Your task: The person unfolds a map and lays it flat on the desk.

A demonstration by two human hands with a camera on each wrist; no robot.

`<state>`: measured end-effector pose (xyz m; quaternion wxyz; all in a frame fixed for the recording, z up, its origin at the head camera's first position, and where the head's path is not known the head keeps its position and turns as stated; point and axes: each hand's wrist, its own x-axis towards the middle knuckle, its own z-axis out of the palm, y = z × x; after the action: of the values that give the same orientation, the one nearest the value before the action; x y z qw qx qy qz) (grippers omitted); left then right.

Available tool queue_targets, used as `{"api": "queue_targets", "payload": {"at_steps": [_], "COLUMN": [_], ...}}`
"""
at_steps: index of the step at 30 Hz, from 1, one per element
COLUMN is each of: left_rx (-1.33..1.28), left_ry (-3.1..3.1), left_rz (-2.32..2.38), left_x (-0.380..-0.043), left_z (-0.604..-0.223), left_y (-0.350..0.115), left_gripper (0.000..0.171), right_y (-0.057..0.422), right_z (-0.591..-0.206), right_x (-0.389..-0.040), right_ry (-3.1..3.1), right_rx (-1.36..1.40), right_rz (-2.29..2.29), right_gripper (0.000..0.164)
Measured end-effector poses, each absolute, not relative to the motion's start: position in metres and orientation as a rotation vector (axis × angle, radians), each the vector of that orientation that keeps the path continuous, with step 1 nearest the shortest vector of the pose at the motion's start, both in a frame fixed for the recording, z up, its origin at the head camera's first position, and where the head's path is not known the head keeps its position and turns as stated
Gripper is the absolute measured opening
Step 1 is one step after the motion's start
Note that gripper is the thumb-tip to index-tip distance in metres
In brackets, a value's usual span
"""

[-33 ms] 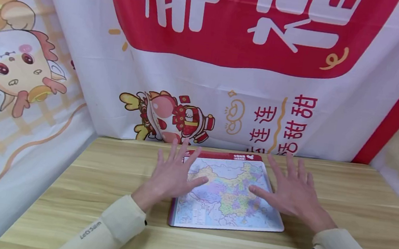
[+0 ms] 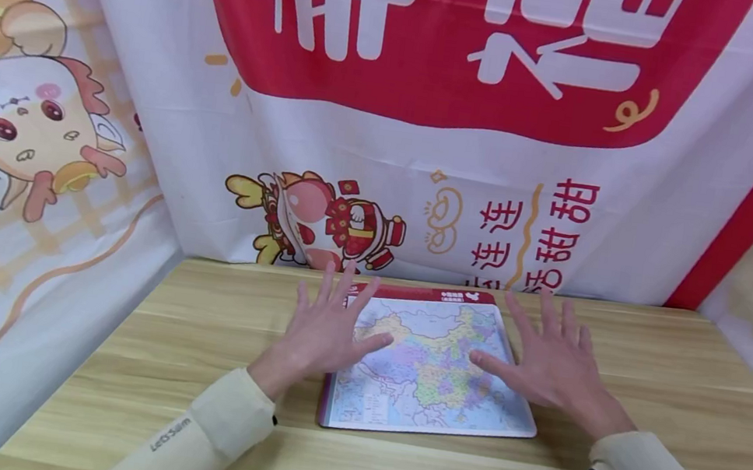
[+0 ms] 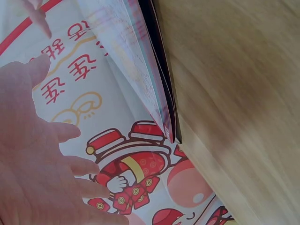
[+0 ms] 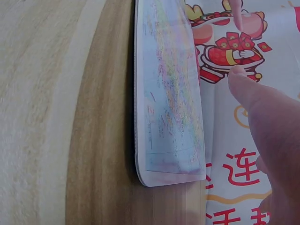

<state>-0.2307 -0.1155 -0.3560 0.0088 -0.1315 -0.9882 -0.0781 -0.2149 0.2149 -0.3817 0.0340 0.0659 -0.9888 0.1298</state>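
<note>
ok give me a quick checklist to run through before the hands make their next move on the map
1. Left hand and right hand free: ok, both spread and holding nothing.
2. Map face up on the table: ok, printed side shows.
3. Both hands off the map: ok, the wrist views show each apart from it.
4. Map square to the table's far edge: not ok, it looks slightly turned.
5. Hands placed at both sides: ok, one by its left side, one by its right.
6. Map a single piece: cannot tell, its edge looks layered in the left wrist view.
</note>
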Motion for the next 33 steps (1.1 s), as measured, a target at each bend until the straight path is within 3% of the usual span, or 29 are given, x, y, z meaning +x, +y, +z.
{"api": "queue_targets", "payload": {"at_steps": [11,18,25,33], "left_rx": [-0.461,-0.693,-0.895,-0.825], "left_ry": [-3.102,-3.15,-3.218,-3.415], "left_rz": [-0.218,-0.187,-0.203,-0.226], "left_x": [-0.237,-0.248,-0.262,-0.263], "left_z": [-0.356,-0.359,-0.369,-0.376], "left_y": [-0.115,-0.113,-0.113,-0.113], "left_gripper": [0.088,0.07,0.064,0.061], "right_y": [0.209,0.191,0.169,0.158], "right_z": [-0.378,-0.39,-0.402,-0.405], "right_x": [-0.208,-0.186,-0.161,-0.151], "right_ry": [-3.038,-3.077,-3.181,-3.191], "right_rx": [0.187,0.201,0.202,0.265], "right_rz": [0.383,0.404,0.472,0.424], "right_gripper": [0.121,0.123,0.123,0.115]}}
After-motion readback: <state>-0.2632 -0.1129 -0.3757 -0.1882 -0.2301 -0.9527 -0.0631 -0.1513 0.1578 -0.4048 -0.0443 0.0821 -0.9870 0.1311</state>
